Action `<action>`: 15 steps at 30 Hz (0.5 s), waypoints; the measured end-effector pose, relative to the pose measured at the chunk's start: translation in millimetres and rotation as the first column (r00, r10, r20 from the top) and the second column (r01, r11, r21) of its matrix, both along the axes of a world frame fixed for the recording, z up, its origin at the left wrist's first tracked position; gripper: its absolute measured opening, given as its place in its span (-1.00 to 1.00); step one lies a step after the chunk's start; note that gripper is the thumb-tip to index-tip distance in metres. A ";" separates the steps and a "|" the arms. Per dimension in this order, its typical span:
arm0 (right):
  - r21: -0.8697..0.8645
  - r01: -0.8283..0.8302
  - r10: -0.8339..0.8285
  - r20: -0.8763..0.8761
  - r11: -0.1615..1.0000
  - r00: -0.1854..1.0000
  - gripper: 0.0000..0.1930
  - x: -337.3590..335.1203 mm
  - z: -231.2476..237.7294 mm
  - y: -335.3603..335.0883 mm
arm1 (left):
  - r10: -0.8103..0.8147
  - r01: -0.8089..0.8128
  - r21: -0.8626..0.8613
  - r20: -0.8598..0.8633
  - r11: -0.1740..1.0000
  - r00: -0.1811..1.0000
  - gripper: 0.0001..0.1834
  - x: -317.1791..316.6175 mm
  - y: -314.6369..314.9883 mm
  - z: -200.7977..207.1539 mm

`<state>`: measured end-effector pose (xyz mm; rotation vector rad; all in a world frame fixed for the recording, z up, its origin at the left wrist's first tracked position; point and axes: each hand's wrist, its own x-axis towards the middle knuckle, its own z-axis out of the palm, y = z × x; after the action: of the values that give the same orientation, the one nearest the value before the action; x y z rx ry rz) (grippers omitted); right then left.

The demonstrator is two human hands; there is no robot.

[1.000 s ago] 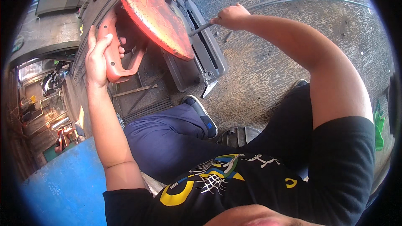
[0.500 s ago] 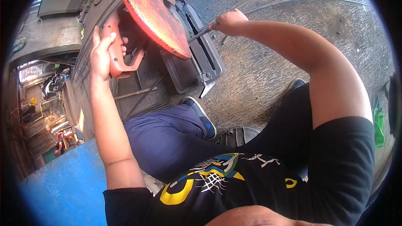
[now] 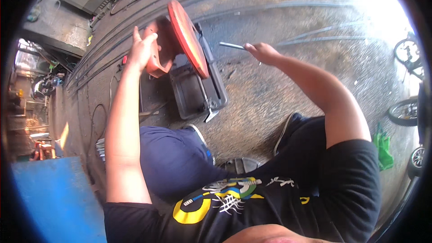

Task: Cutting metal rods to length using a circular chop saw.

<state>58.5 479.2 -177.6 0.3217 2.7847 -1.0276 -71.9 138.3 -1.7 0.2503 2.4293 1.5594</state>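
While left hand grips handle (orange), right holds rod.

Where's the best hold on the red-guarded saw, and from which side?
Probably its red handle, approached from the person's left, where the left hand grips: the handle stands out left of the round guard, leaving wrapping room between them.

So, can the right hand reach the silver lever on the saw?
Probably yes: mostly floor shows between the right hand and the lever, though that hand holds a rod.
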 end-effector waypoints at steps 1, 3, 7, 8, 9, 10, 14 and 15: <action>-0.059 0.033 -0.034 -0.020 0.998 0.999 -0.32 8.5 11.5 9.4 | 0.007 -0.007 -0.016 -0.007 1.000 1.000 0.05 2.9 3.4 0.3; -0.227 0.074 -0.093 -0.076 0.971 0.993 -0.31 19.3 44.2 0.6 | 0.029 -0.083 -0.248 -0.215 0.965 0.976 0.05 -13.1 -17.3 -9.4; -0.746 0.037 -0.226 -0.154 0.665 0.962 -0.38 57.9 100.8 -24.5 | -0.023 -0.274 -0.410 -0.588 0.870 0.808 -0.12 4.2 -5.2 2.3; -0.841 0.014 -0.271 -0.158 0.541 0.950 -0.39 64.1 113.9 -38.8 | -0.056 -0.335 -0.398 -0.711 0.854 0.701 -0.18 9.5 -4.3 6.5; -0.878 -0.036 -0.250 -0.175 0.477 0.952 -0.40 70.6 126.5 -51.8 | -0.095 -0.362 -0.349 -0.820 0.864 0.564 -0.31 16.2 -3.6 8.9; -0.909 -0.084 -0.232 -0.193 0.408 0.953 -0.40 77.7 142.3 -65.6 | -0.082 -0.312 -0.236 -0.897 0.920 0.435 -0.44 26.2 -1.0 16.3; -0.942 -0.164 -0.185 -0.223 0.292 0.957 -0.37 102.6 190.8 -115.0 | -0.311 0.337 -0.056 -0.548 0.940 0.776 -0.68 103.7 14.1 73.2; -0.938 -0.172 -0.185 -0.235 0.303 0.954 -0.37 110.4 199.3 -124.3 | -0.406 0.449 -0.088 -0.603 0.889 0.687 -0.67 122.2 16.5 84.6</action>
<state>168.9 354.9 21.8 -0.0278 1.7335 -2.6602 50.3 154.9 82.9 1.4360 2.4544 1.4838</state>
